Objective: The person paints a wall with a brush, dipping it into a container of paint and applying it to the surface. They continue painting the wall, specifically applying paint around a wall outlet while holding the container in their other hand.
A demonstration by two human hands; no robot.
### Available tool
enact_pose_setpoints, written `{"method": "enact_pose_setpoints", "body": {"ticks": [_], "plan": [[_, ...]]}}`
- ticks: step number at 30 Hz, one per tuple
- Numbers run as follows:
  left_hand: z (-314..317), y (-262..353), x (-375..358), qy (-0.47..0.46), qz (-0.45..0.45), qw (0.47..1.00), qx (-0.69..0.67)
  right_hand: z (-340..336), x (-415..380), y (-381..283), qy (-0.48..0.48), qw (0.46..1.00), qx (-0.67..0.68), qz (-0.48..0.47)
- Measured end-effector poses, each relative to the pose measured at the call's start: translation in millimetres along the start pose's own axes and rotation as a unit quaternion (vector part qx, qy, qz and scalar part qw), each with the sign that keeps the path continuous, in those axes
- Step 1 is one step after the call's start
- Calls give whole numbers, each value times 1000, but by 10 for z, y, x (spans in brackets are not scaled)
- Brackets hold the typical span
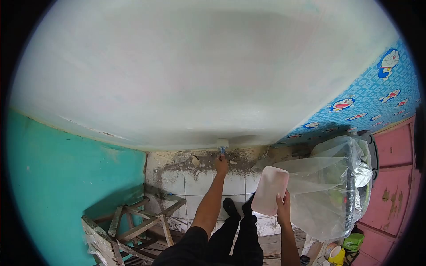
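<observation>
My left hand (221, 165) is closed round the blue handle of a paintbrush (222, 143). Its wide pale head is against or very near the bottom of the white wall (186, 80), just above the floor. In my right hand (283, 205) is a shallow, pale pink rectangular tray (270, 190), gripped by its right edge and tilted towards me. What the tray holds, if anything, is hard to make out.
Dirt and crumbled debris (195, 160) lie along the wall's foot on white floor tiles (197, 181). A wooden frame (137, 226) stands left by a turquoise wall (66, 173). Clear plastic sheeting (315, 190) drapes bulky items at right, below blue cartoon wallpaper (355, 102).
</observation>
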State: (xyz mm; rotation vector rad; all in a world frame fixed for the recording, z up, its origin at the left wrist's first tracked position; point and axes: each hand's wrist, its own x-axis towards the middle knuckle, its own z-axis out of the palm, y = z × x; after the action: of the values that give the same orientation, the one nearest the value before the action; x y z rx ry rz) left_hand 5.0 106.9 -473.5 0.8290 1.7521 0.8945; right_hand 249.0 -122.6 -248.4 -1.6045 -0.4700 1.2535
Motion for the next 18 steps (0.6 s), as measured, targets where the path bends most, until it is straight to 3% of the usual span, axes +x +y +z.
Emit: {"method": "enact_pose_setpoints", "body": {"ticks": [2,9,12,14,18], "plan": [[-100,458,-71,-62,-12,998,-23,-21,-2,-38,4,1000,-10,-14],[-686,2791,-1486,-68,72,983,-153,122,26,-197,-6,1000,14,-24],[-928,3522,-2075,-56,116,973,-192,207,-8,-245,-5,999,26,-29],[-1005,3774,-2283,-40,151,967,-200,247,-8,-209,-7,999,28,-41],[-827,3583,-2183,10,255,942,-216,292,-69,-190,-12,999,34,-30]]}}
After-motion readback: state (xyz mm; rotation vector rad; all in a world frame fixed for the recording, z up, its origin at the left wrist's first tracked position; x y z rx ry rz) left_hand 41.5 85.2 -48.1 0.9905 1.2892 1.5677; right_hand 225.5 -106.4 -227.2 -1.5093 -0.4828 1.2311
